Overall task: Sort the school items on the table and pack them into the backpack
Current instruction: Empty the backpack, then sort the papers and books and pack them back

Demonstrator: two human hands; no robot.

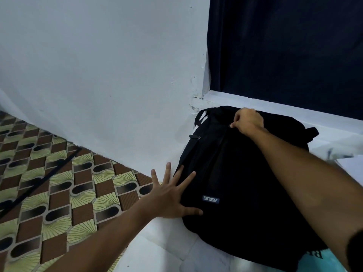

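Note:
A black backpack (241,193) with a small blue logo patch lies flat on the white table (167,250), its top toward the wall. My left hand (172,195) presses on the bag's near left edge with fingers spread straight. My right hand (247,120) reaches to the bag's top and pinches a zipper pull there. A second zipper pull (194,137) shows on the bag's left side. A teal item (322,261) peeks out from under the bag's near right corner.
A white wall (98,75) rises behind the table on the left. A dark blue curtain (284,46) hangs over a white sill at the back right. Patterned floor tiles (49,183) with a dark cable lie to the left. White paper (351,163) lies at the right edge.

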